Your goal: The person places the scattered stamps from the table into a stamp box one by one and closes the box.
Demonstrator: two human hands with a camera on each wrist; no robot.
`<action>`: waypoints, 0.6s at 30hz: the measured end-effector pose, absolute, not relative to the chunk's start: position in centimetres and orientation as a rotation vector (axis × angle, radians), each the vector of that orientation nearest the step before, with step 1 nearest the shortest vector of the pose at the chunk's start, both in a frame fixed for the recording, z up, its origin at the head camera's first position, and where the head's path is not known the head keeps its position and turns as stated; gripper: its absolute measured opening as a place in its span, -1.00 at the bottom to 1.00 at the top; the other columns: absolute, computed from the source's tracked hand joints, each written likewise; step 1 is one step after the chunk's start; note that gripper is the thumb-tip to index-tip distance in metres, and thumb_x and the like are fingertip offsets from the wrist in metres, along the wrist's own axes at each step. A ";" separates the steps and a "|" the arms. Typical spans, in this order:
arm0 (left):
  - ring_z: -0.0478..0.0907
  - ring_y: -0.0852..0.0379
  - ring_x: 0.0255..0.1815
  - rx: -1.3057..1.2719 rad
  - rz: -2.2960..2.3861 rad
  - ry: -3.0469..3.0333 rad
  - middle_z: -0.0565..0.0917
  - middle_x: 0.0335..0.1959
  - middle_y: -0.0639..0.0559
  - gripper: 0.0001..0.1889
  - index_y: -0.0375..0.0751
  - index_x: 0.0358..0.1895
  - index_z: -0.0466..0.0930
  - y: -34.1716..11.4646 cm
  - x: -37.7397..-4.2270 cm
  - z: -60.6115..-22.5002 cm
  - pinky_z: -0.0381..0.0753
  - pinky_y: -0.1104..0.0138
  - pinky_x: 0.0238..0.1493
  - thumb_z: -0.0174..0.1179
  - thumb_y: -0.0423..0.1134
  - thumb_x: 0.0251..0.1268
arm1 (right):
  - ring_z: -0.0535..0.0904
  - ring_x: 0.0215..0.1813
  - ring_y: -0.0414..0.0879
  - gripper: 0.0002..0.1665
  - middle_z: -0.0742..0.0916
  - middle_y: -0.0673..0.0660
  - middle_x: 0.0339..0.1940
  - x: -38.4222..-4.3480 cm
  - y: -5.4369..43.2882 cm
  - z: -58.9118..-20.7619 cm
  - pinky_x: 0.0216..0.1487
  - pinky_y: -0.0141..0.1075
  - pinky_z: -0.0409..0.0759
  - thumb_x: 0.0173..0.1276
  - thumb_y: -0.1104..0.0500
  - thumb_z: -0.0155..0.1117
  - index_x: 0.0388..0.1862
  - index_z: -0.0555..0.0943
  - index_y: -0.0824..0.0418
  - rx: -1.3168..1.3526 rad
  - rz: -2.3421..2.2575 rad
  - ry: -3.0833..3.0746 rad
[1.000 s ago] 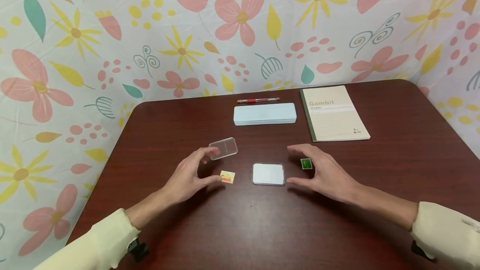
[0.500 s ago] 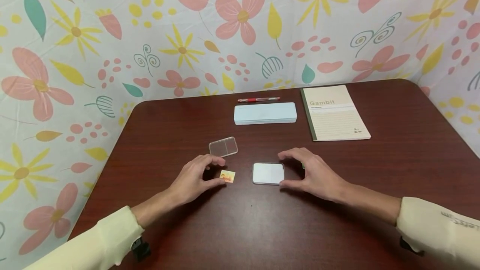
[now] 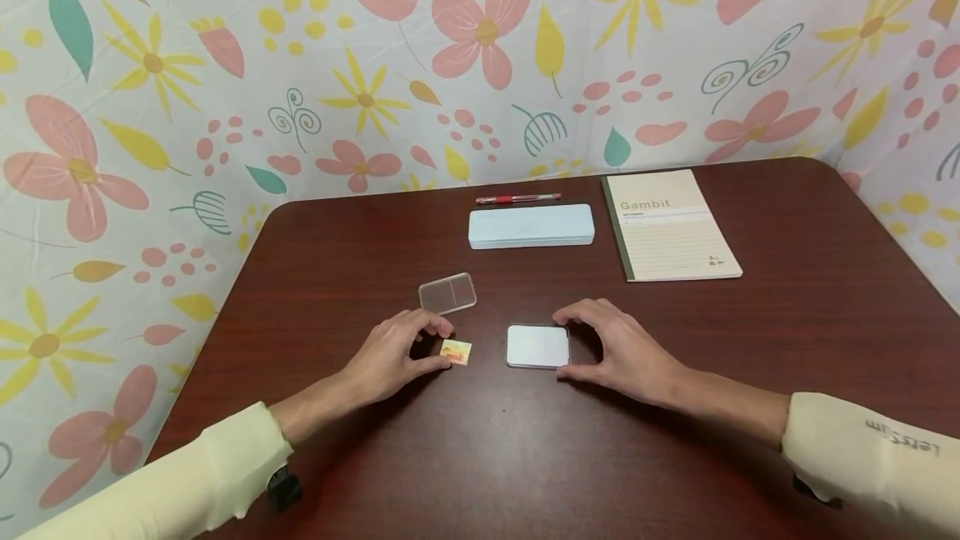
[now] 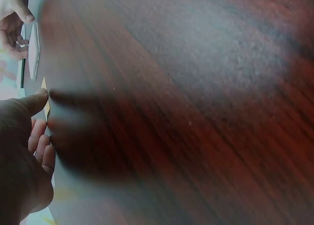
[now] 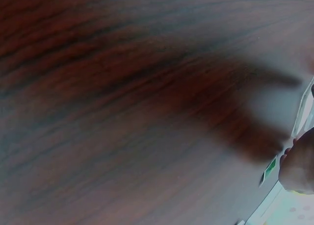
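Observation:
My left hand [image 3: 397, 352] has its thumb and fingertips at the left corners of a small yellow-orange picture card [image 3: 459, 353] lying on the table; in the left wrist view the thumb tip overlaps the card [image 4: 45, 100]. To the right is a flat, clear-rimmed case [image 3: 537, 346] with a white inside. My right hand [image 3: 626, 350] spans its right end, thumb at the near corner and fingers at the far one. A clear plastic lid [image 3: 448, 294] lies just beyond the left fingers. In the right wrist view a small green card [image 5: 269, 169] shows beside the right hand.
Toward the back of the dark wooden table [image 3: 495, 465] lie a pale blue pencil case [image 3: 531, 226], a red pen [image 3: 517, 199] and a notebook [image 3: 672, 226]. A flower-patterned cloth [image 3: 420, 107] hangs behind the table.
My right hand has moved left to the white case's right end, covering the green card in the head view. My left fingers have drawn back from the clear lid and closed in beside the yellow-orange card.

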State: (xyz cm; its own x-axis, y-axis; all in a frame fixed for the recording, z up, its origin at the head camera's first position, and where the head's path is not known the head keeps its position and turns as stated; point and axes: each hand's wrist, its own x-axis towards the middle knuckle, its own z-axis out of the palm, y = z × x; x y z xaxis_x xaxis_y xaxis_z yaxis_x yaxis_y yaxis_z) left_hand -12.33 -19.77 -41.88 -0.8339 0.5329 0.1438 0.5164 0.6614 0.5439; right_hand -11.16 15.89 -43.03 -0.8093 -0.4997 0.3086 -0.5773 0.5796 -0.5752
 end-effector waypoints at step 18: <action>0.60 0.22 -0.12 0.911 0.879 2.826 0.69 -0.18 0.20 -0.65 -0.05 -0.04 0.71 -19.6 -12.7 -41.8 0.64 0.26 -0.02 0.64 -0.25 0.15 | 0.62 0.18 0.05 -0.24 0.73 0.10 0.13 -11.2 15.8 -43.3 0.16 0.03 0.62 0.02 0.19 0.81 0.20 0.65 0.27 0.896 1.023 -2.722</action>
